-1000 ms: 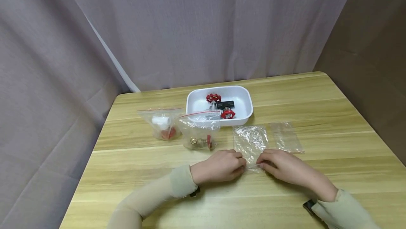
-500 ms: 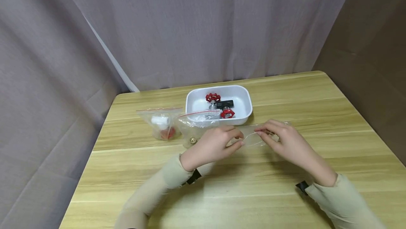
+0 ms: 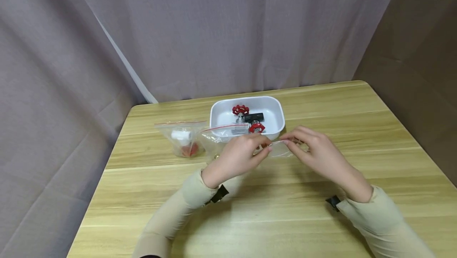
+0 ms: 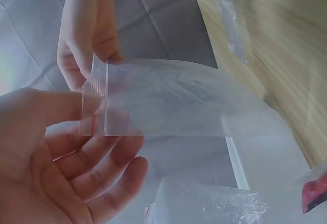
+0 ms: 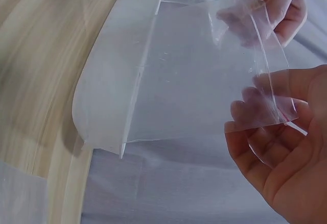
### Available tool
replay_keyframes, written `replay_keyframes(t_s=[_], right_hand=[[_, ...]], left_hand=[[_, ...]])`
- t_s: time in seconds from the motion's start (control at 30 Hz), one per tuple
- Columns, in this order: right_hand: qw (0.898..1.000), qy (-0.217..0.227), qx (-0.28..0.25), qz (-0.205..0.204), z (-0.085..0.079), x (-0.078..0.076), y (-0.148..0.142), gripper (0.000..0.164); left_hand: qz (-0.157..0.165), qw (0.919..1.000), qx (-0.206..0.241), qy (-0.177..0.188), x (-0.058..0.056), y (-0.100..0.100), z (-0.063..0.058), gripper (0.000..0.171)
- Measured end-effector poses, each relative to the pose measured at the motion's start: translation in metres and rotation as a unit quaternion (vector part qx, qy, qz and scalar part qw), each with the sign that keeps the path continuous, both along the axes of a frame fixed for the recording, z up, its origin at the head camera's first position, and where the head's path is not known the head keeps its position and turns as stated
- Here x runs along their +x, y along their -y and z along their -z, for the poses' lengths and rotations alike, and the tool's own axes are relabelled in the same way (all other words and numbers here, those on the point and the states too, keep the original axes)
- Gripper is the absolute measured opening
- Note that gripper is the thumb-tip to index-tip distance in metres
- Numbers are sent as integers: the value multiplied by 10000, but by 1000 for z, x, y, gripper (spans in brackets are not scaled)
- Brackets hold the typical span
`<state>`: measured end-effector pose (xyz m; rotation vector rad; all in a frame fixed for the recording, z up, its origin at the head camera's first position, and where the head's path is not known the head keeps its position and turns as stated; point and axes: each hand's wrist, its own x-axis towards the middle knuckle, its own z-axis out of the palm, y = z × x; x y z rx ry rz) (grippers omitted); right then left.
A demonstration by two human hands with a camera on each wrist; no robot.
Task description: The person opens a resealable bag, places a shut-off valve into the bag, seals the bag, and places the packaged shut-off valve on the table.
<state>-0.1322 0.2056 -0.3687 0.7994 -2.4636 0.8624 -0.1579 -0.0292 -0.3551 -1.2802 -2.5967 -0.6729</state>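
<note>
A clear zip-lock bag hangs between my two hands, raised off the table. My left hand pinches one top corner between thumb and fingers. At the opposite corner my right hand does the same. The left wrist view shows the zip-lock bag flat, with a zip line near the held edge. Through the same bag, the right wrist view shows my right fingertips behind the film. Nothing is seen inside the bag.
Beyond the hands, a white tray holds valves with red handles and a black fitting. To the left stand a bag with white and red parts and a partly hidden bag. Another flat bag lies on the table.
Both hands have lifted the zip-lock bag from the table and moved it away from me, close to the tray's front. They have stayed at its top edge.
</note>
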Motion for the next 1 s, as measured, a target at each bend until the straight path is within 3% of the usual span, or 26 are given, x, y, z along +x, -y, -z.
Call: replay_keyframes(t_s=[0.2, 0.4, 0.7, 0.77, 0.9, 1.0], right_hand=[[9959, -758, 376, -311, -10, 9, 5, 22], [9829, -1534, 694, -739, -23, 22, 12, 42], [9777, -1637, 1194, -548, -16, 22, 15, 48], [9768, -1586, 1342, -527, -12, 21, 16, 42], [9756, -1516, 1483, -571, -5, 19, 17, 15], [9754, -1480, 1521, -596, -2, 18, 18, 14]], left_hand=[[-63, 10000, 67, -6, -3, 1, 1, 15], [-87, 9998, 195, -33, -5, 3, -2, 14], [-76, 9995, 302, -4, -5, 3, -3, 13], [-62, 9994, 333, 0, -5, 3, -3, 13], [-64, 9992, 383, 16, -5, 3, -2, 12], [-64, 9991, 410, 53, -5, 2, -2, 12]])
